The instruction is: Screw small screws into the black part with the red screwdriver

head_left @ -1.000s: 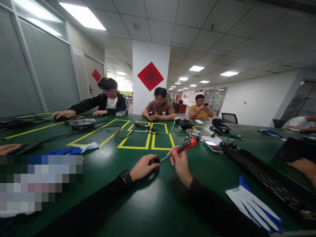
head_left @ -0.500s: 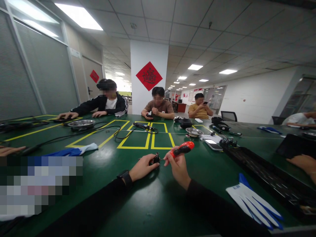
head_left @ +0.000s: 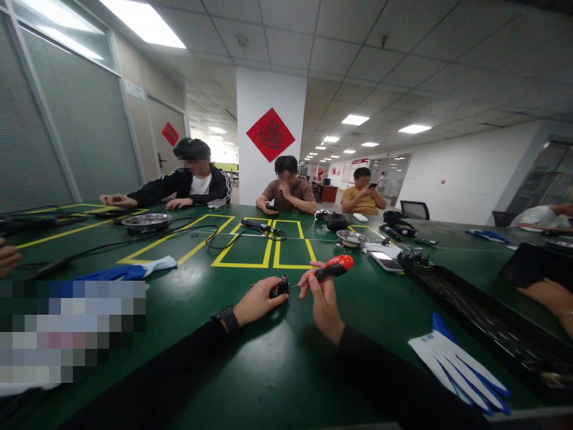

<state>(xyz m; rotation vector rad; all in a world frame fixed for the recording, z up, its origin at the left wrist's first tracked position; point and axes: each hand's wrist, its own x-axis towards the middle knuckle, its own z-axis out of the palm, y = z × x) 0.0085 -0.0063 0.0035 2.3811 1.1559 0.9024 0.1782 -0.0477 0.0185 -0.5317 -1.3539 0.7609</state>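
My left hand (head_left: 259,301) is closed around a small black part with a metal top (head_left: 283,283), held against the green table (head_left: 250,370). What kind of part it is, I cannot make out. In my right hand (head_left: 326,301) is a screwdriver (head_left: 333,267) with a red and black handle, tilted so its shaft points left and down. The thin shaft reaches toward the right side of the black part; whether its tip touches is too small to tell.
White and blue gloves (head_left: 456,364) lie at right, beside a long black tray (head_left: 474,316). A phone (head_left: 384,261) and a metal bowl (head_left: 352,239) stand farther back. Yellow tape (head_left: 242,265) marks the table. Cables and another bowl (head_left: 147,222) are at left. Several people sit around.
My right hand shifts slightly, its fingers loosening a little on the screwdriver, and the shaft shows more. My left hand stays put. At far left, a co-worker's hand draws back toward the edge.
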